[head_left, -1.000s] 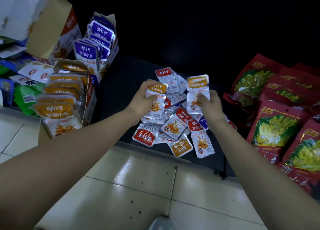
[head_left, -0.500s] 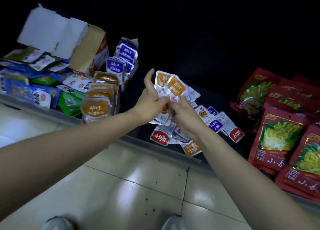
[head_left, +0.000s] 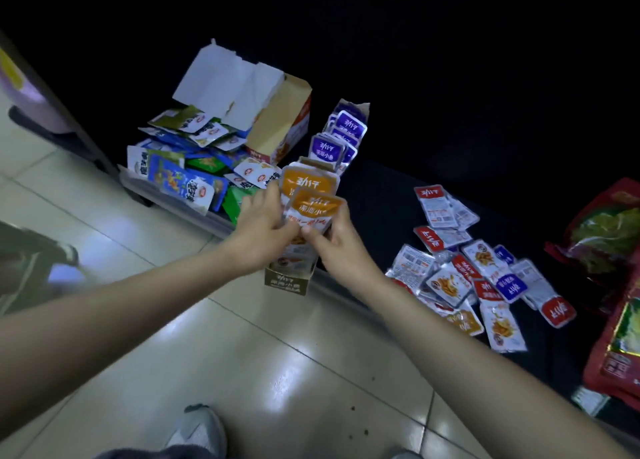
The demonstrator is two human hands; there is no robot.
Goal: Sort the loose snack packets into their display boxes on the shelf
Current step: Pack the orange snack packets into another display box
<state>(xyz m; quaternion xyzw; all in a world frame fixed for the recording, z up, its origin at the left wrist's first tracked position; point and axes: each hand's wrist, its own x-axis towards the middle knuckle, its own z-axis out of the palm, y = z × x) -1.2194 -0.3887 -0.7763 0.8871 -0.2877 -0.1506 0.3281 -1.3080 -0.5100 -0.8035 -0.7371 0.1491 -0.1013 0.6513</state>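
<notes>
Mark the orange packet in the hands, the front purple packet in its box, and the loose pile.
orange packet [head_left: 317, 207]: head view, on its orange top band.
front purple packet [head_left: 325, 149]: head view, on its purple label.
loose pile [head_left: 481, 258]: head view, on a packet near its middle.

Your view's dim overall. The back of the shelf [head_left: 381, 199] drops to near black, no detail. Light's from overhead: soft white glare patches on the glossy floor tiles [head_left: 287, 365]. Your left hand [head_left: 263, 230], your right hand [head_left: 332, 247] and the orange packet [head_left: 313, 206] btwn them are evenly lit but motion-soft. Print on the loose packets [head_left: 485, 278] smears. Frame edges bow, wide-angle; corners darken, top worst.
</notes>
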